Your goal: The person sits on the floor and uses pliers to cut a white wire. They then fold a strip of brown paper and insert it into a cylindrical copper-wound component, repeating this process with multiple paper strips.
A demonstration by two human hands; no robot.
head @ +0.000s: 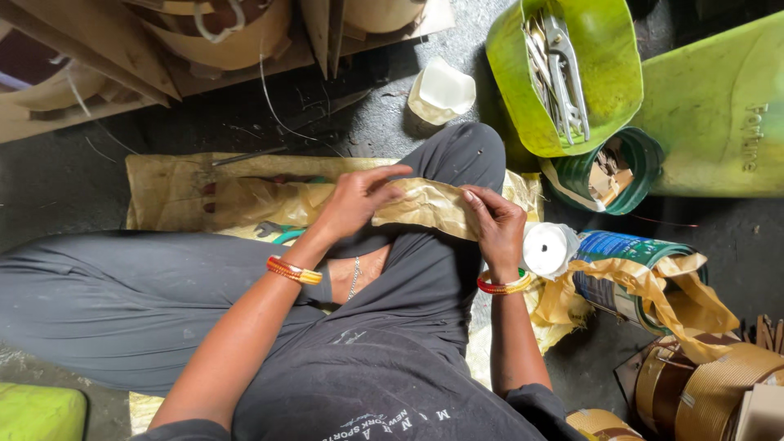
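Observation:
I sit cross-legged on the floor in dark grey clothes. Both hands hold a crumpled strip of yellowish-brown paper point(425, 204) stretched over my raised knee. My left hand point(357, 200) pinches the strip's left part between thumb and fingers. My right hand point(496, 224) grips its right end. Each wrist wears red and yellow bangles. More of the same paper trails left over a yellow sack point(167, 192) spread under my legs.
A green container point(608, 82) with metal pliers and tools stands at the upper right, beside a smaller dark green tub point(645, 159). A white roll point(549, 249) and a can wrapped in paper point(633, 282) lie by my right hand. Brown tape rolls point(710, 388) sit lower right.

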